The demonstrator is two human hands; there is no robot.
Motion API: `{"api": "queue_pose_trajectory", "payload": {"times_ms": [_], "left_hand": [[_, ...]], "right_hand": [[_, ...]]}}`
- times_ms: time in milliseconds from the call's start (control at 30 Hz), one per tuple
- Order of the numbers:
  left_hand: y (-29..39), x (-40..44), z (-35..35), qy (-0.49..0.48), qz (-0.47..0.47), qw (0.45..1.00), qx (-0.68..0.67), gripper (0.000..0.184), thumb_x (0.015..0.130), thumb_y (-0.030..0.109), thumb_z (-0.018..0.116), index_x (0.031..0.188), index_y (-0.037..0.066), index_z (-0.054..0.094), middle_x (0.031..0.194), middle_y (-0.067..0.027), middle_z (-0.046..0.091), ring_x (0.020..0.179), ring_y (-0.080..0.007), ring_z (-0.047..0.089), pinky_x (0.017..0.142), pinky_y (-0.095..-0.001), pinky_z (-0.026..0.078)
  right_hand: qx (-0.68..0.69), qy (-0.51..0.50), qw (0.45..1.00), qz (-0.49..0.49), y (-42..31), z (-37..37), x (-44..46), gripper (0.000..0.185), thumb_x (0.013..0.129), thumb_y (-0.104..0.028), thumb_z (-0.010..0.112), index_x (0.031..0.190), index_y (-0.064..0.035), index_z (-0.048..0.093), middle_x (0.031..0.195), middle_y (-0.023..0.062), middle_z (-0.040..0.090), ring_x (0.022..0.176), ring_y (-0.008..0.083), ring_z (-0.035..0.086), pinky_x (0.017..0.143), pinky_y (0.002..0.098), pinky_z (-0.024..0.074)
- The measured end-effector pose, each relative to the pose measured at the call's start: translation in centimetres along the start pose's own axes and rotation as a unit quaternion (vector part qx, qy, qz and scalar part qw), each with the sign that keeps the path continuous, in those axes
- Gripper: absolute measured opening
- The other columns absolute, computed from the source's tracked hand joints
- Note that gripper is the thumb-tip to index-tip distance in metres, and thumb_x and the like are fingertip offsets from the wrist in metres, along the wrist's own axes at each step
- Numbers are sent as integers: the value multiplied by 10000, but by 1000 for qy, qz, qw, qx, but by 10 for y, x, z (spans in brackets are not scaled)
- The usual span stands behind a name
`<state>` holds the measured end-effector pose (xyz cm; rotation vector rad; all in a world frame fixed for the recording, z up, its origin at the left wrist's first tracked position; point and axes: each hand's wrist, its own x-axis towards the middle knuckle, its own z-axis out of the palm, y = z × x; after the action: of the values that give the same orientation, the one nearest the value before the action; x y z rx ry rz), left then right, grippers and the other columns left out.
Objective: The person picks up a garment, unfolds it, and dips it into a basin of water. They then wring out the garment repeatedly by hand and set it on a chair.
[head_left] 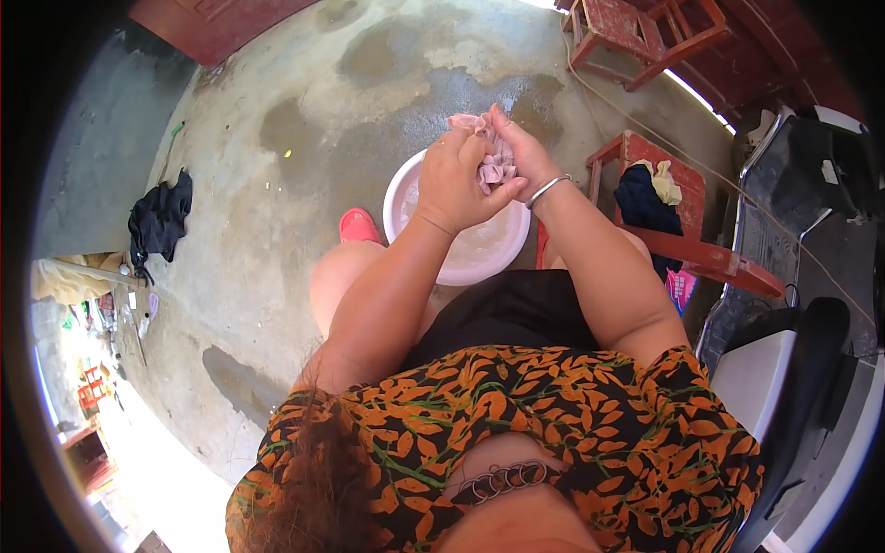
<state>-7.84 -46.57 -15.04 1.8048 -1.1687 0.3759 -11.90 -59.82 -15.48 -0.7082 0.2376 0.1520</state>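
Note:
A bunched, pale pink cloth [499, 164] is squeezed between my two hands above a basin. My left hand [454, 175] presses on it from the left, fingers curled over its upper part. From the other side my right hand [527, 155] cups it, with a silver bangle on that wrist. Below them stands a round, pale pink-white basin [395, 205] holding cloudy water. My hands and forearms hide part of its rim. The kind of cloth cannot be made out, since it is crumpled.
A red wooden stool [636, 147] at the right bears dark and cream cloths [650, 195]. Another red stool [622, 32] stands farther back. Black chairs [793, 175] line the right side. A black garment [161, 221] lies at left. Wet patches mark the concrete floor [249, 212].

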Motion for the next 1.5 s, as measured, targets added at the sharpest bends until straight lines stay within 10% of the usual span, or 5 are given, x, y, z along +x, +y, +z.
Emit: {"api": "queue_pose_trajectory", "payload": {"times_ms": [433,800,1500], "left_hand": [[-4,4,5,8,-79,996,43,135,829,207,609,811,74,597,792,-124,619,723,-347,615,622,-412,492],[-8,1,-3,-7,-155,987,52,231,893,266,567,950,56,642,967,-162,670,861,-355,646,749,-400,518],[-12,5,-14,-51,-233,971,25,359,908,342,526,1002,26,669,952,-203,667,900,-369,641,798,-396,506]], "right_hand": [[-156,181,964,-118,20,4,9,239,921,-228,525,876,-25,643,873,50,631,757,130,592,672,276,479],[-534,210,772,-274,25,-5,16,283,890,-199,449,850,14,630,861,231,636,785,392,601,724,425,473],[-600,199,716,-295,26,-1,16,316,904,-245,429,852,-17,642,832,240,633,796,433,594,712,479,470]]}}
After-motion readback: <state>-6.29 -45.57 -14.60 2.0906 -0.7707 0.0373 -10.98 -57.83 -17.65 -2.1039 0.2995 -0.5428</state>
